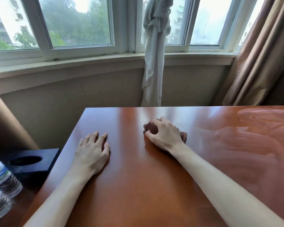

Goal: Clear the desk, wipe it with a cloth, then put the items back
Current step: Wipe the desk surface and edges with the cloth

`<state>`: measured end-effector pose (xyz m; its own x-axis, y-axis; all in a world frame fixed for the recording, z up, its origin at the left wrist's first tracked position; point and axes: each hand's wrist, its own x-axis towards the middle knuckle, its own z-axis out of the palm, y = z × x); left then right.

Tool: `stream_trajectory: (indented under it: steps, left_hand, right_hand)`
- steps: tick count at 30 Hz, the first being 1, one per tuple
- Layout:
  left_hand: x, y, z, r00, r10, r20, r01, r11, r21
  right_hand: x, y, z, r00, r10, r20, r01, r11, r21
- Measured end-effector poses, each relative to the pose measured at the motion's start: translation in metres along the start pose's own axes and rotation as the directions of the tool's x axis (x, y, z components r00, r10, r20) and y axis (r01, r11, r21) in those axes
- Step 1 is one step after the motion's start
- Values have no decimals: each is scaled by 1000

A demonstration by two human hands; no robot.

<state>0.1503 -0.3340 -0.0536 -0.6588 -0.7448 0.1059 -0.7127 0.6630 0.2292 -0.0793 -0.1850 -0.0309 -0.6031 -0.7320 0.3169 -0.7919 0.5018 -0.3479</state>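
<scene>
Standing nearest, at the lower left and off the wooden top, are two clear water bottles (0, 182) and behind them a black tissue box (34, 161) with an oval opening; they seem to be put aside there so that the surface is free for wiping. On the desk (138, 185) itself the left hand (92, 153) rests with its palm down and its fingers spread and only lightly bent, holding nothing, probably to support the body while the other arm works. A little farther and to the right, the right hand (164, 134) has its grip closed around a bunched brown cloth (152, 127), with fingers and thumb curled over it, and it presses the cloth onto the wood near the middle. At the right part of the desk there are pale wet streaks (246, 138), so that side looks already wiped, while the left side looks dry and is likely the next area. Beyond the far edge a knotted grey curtain (154, 63) hangs before the window (75, 22), and brown drapes (259, 54) hang at the right.
</scene>
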Motion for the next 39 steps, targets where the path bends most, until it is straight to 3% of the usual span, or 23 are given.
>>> stream_trajectory:
  steps: [3, 8, 11, 20, 25, 32, 39]
  left_hand:
    - [-2, 10, -9, 1000, -13, -1, 13, 999, 48]
    - [-7, 34, -11, 991, 117, 64, -118, 993, -2]
    - [-8, 35, 1, 985, 146, 89, -145, 989, -8]
    - [-6, 31, 11, 996, 87, 19, -86, 996, -34]
    - [-6, 32, 11, 998, 67, 20, -67, 998, -20]
    - [-10, 34, 8, 994, 92, 58, -91, 996, -23]
    - [-13, 37, 2, 992, 104, 75, -103, 995, -12]
  right_hand:
    - [-80, -23, -25, 997, -73, 36, 72, 997, 17]
    - [-146, -32, -38, 994, -106, -18, 107, 992, 60]
    - [-108, -19, -25, 995, -85, -50, 88, 995, 49]
    - [110, 45, 26, 983, 144, -117, -142, 990, 25]
    - [154, 53, 37, 961, 236, -146, -234, 972, 28]
    - [19, 14, 6, 999, -11, -30, 13, 998, 58]
    - [-112, -29, -21, 959, -279, 47, 266, 946, 187]
